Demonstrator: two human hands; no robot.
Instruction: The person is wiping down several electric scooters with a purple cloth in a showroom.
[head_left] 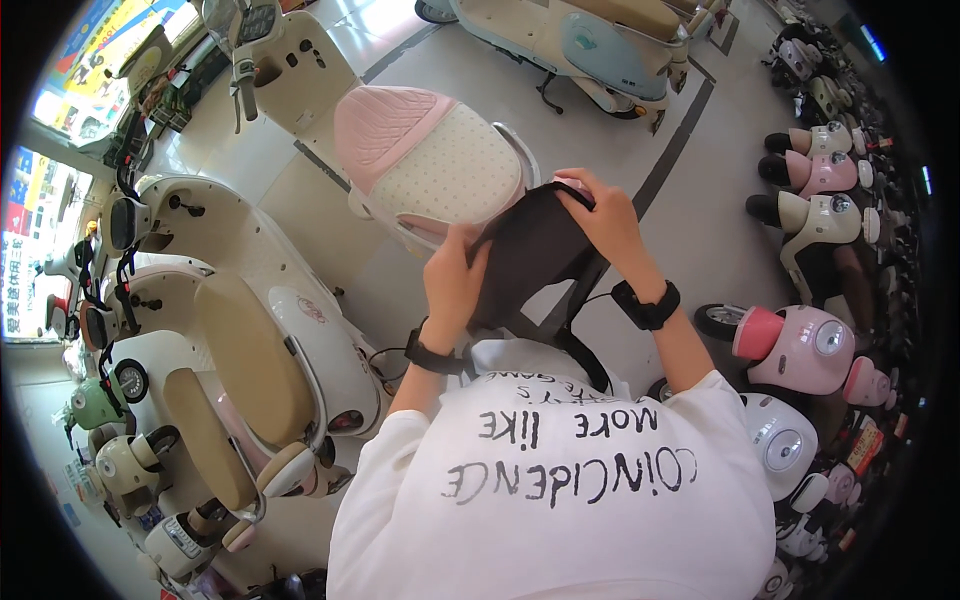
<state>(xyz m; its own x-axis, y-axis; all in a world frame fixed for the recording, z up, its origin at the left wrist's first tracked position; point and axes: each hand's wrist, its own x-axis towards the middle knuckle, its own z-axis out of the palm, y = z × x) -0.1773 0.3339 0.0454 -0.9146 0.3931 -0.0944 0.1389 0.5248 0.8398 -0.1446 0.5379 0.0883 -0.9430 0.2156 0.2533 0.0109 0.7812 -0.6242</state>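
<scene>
Daylight enters through windows at left, brightening a pale tiled floor crossed by dark stripes; parked scooters line both sides.

Matt dark cloth, quilted seat, glossy scooter panel

We are in what looks like a motor-scooter showroom. Taking the pink-and-white scooter seat as our landmark, we see cream scooters with tan seats parked to its left, a pale-blue scooter beyond it, and a tight row of round-headlight scooters to its right. Far left of it, we see colourful posters across bright windows.
</scene>
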